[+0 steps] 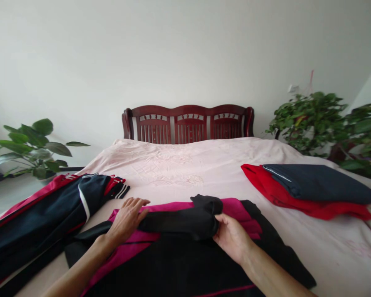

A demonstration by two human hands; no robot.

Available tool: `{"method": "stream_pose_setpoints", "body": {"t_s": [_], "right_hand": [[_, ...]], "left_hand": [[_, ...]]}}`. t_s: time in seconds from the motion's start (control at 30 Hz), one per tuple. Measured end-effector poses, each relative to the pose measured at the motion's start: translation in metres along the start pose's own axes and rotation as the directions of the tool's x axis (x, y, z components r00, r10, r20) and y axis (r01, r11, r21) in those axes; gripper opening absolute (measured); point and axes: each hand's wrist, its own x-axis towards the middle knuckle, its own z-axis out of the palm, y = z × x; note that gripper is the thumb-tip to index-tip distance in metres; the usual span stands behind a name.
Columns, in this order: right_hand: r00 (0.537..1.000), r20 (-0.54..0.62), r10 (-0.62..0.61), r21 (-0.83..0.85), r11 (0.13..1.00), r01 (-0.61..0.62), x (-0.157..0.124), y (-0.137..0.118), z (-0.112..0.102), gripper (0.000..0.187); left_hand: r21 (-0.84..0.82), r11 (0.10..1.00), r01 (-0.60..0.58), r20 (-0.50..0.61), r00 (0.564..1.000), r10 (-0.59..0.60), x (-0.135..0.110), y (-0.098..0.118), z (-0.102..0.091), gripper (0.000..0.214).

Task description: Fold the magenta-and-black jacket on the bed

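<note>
A black and magenta jacket (179, 264) is spread on the bed in front of me. One of its black sleeves (176, 221) lies across the upper part, over the magenta panel. My left hand (128, 218) rests on the jacket at the left end of this sleeve, fingers stretched out and thumb apart. At the sleeve's right end, my right hand (231, 239) pinches the bunched black fabric between thumb and fingers. More black fabric of the jacket sticks out to the lower right and to the left, below my left forearm.
Navy and red garments with white stripes (58, 206) lie in a heap at the left. Folded navy cloth (318, 183) sits on folded red cloth (266, 185) at the right. The pink bedspread (173, 165) reaches a dark wooden headboard (190, 123). Potted plants (34, 148) flank the bed.
</note>
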Motion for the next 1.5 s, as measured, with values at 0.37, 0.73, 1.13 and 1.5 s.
{"method": "stream_pose_setpoints", "body": {"t_s": [0.37, 0.73, 1.13, 1.5], "right_hand": [[0.992, -0.098, 0.073, 0.134, 0.989, -0.060, -0.044, 0.014, -0.041, 0.019], [0.888, -0.428, -0.165, -0.309, 0.951, 0.028, -0.055, -0.057, -0.072, 0.054], [0.928, -0.012, -0.372, -0.819, 0.536, 0.204, 0.052, -0.106, -0.050, 0.029], [0.842, -0.515, -0.161, -0.303, 0.953, -0.004, 0.021, -0.113, -0.133, 0.012]], "left_hand": [[-0.063, 0.995, 0.075, 0.237, 0.970, -0.058, 0.026, 0.016, 0.020, 0.030], [-0.205, 0.978, 0.040, 0.231, 0.973, 0.008, 0.027, 0.012, 0.020, 0.016], [-0.356, 0.933, 0.060, 0.225, 0.974, 0.023, 0.037, 0.009, -0.008, 0.020], [-0.088, 0.991, 0.097, 0.072, 0.993, -0.091, 0.054, 0.005, 0.029, 0.024]]}}
